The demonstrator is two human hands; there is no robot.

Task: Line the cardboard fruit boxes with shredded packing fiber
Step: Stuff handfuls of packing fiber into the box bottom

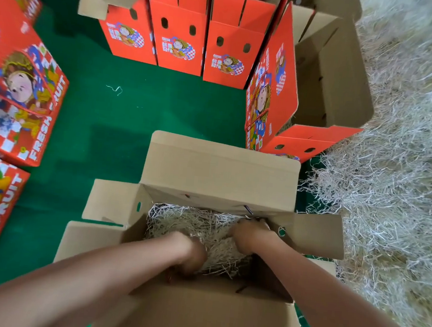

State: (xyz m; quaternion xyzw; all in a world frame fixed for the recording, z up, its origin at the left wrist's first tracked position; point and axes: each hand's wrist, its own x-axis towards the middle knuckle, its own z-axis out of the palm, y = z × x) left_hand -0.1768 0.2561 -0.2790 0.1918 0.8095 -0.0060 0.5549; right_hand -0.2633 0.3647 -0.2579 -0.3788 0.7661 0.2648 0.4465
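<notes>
Near flap of the open box (208, 318) sits right under my forearms, and both hands are down inside it: left hand (192, 256) at the near-left of the lining, right hand (250, 235) toward the far-right corner. The fingers of both are buried in the shredded fiber (198, 225), so I can't tell whether they clutch or just press. The box's long side runs left to right across me. The loose fiber pile (398, 181) lies to its right, so my right hand is nearer for the next handful, I reckon. Count: one box in work, a second open box (331, 77) beyond its far-right corner, three red boxes (178, 46) in a row beyond it, at least three printed boxes (20, 97) to its left.
</notes>
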